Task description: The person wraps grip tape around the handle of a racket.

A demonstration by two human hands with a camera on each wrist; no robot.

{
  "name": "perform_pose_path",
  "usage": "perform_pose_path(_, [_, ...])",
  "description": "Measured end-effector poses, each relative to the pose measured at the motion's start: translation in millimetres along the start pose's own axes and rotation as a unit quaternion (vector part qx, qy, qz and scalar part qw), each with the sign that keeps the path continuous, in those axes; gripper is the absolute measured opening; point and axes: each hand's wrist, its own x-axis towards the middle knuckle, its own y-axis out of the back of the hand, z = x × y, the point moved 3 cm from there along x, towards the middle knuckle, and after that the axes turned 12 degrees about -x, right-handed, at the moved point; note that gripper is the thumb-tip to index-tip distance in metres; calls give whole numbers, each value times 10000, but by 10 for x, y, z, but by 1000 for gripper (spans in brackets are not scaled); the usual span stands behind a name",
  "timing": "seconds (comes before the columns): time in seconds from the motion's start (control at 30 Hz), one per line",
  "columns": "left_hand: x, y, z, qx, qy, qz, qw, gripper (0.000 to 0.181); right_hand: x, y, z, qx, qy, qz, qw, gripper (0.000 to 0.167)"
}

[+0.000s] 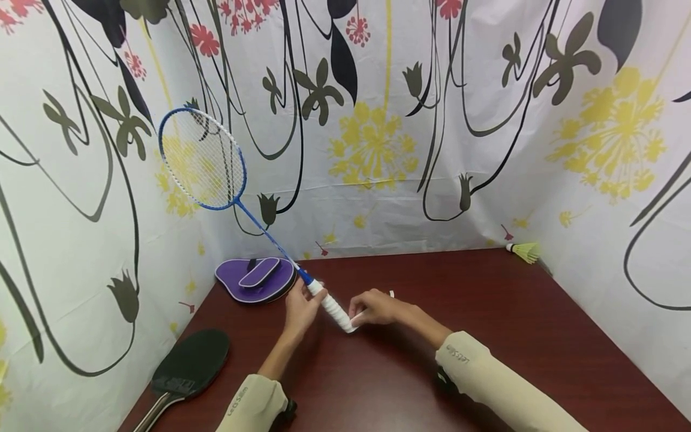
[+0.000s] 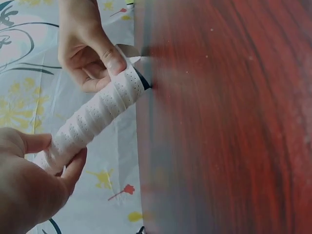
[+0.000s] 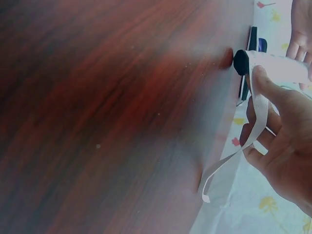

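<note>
A blue and white badminton racket (image 1: 259, 224) slants up to the left, its head raised above the table. White perforated grip tape (image 2: 92, 117) winds in overlapping turns around the handle. My left hand (image 1: 301, 309) holds the handle near its upper end, thumb on one side and fingers on the other. At the butt end, my right hand (image 1: 378, 307) pinches the tape, with the thumb pressed on it. From there a loose tape strip (image 3: 261, 114) runs past the right fingers and dangles by the table. The dark butt cap (image 3: 241, 63) shows beyond the wrapping.
A purple paddle case (image 1: 229, 279) lies at the back left of the dark red table (image 1: 459, 288). Nearer on the left is a black table tennis paddle (image 1: 197, 360). A yellow shuttlecock (image 1: 526, 252) sits in the far right corner. Patterned curtains (image 1: 324, 150) enclose the table.
</note>
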Motion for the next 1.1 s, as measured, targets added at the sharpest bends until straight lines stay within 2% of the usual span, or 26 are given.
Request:
perform_pose_path(0.23, [37,-42,29,-336,289,-666,9968,85,-5,-21,57,-256,-62,-191,9995,22])
perform_pose_path(0.4, [53,-95,39,-736,471,-805,9929,88,16,-24,65,-389,48,-274,9989,17])
perform_pose_path(0.57, [27,-116,18,-843,572,-748,9920,87,31,-29,77,-340,-82,-224,9991,17])
perform_pose_path(0.67, [2,-129,21,-556,494,-638,9952,80,28,-40,104,-339,-254,-146,9990,18])
perform_pose_path(0.8, [-28,-157,15,-31,236,-489,9985,74,19,-51,137,-382,-397,48,9985,21])
perform_pose_path(0.93, [-39,-190,-26,247,31,-378,9990,85,8,-52,128,-353,-389,167,9985,25])
perform_pose_path(1.1, [-19,-220,-60,242,-4,-158,9996,92,-15,-31,127,-313,-246,129,9991,24])
